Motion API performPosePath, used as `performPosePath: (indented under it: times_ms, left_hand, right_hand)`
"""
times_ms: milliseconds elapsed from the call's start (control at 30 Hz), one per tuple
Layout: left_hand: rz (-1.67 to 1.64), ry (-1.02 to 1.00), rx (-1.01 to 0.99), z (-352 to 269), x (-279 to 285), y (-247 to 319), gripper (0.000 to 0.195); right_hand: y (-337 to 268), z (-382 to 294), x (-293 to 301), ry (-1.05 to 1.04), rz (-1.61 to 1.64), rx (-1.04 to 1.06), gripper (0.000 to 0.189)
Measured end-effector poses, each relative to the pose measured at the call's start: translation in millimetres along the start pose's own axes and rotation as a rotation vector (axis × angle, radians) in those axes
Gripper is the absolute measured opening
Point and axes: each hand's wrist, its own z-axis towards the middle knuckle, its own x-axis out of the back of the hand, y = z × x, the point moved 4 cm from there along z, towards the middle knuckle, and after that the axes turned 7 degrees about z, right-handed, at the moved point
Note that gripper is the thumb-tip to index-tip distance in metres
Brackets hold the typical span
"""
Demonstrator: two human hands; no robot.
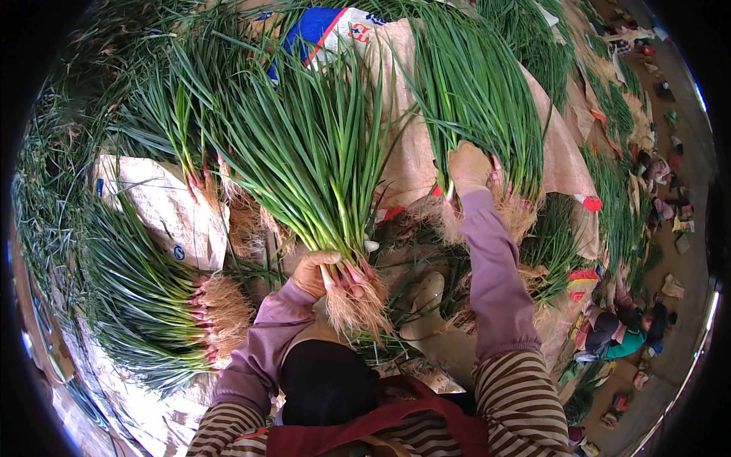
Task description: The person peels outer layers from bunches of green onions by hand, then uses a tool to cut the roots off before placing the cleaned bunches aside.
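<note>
A thick bunch of green onions [325,165] with pink bulbs and stringy roots is held near its root end in my left hand [317,272], leaves fanning away from me. My right hand [469,165] reaches into a pile of green onions [485,91] lying on woven sacking at the upper right. Its fingers are at the stem bases, partly hidden by leaves, and whether they grip any stems I cannot tell. At the left, a neat row of green onions [148,303] lies with its roots toward me.
A pale woven sack [165,211] lies at the left, and a blue and white sack [328,34] at the top. More onion leaves [63,171] cover the far left. A boot [431,291] is below my right hand. A person in green [625,337] bends at the right.
</note>
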Motion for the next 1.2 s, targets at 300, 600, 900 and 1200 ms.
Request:
performPosePath:
  times_ms: [300,600,900,1200]
  left_hand:
    - [0.095,0.198,0.068,-14.2,32.5,-7.5,0.060]
    - [-0.129,-0.001,-0.098,-16.9,14.4,-2.6,0.060]
    - [0.022,0.141,-0.055,-9.1,-4.2,5.3,0.072]
    - [-0.032,0.176,0.064,-16.3,36.4,-8.1,0.062]
  right_hand:
    - [-114.6,-167.2,-9.7,-0.320,1.052,0.238,0.023]
    - [-80.0,-169.5,-49.9,-0.299,0.794,0.002,0.031]
    - [-18.9,-77.6,-23.2,0.051,0.080,0.107,0.026]
    - [-104.9,-163.3,0.6,-0.307,0.838,0.327,0.032]
